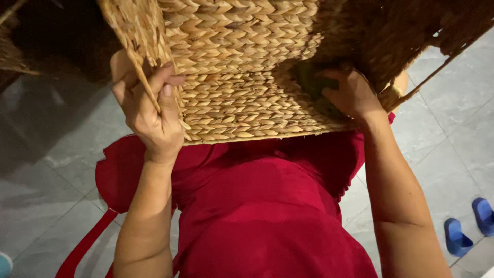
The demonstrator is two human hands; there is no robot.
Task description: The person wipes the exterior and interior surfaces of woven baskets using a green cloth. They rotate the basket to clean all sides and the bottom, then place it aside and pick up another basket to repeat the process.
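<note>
Filling the upper middle of the frame, the woven basket (242, 67) is gripped at its left edge by the left hand (149, 110) (fingers curled shut), while the right hand (350, 95) presses a green cloth (314, 85) against it.

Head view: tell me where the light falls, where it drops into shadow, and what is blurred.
Head view: even light on the woven basket front, both the left hand and right hand sharp; basket's upper right side and the top left corner sink into dark shadow; soft sheen on the grey floor tiles; blue slippers slightly soft.
</note>
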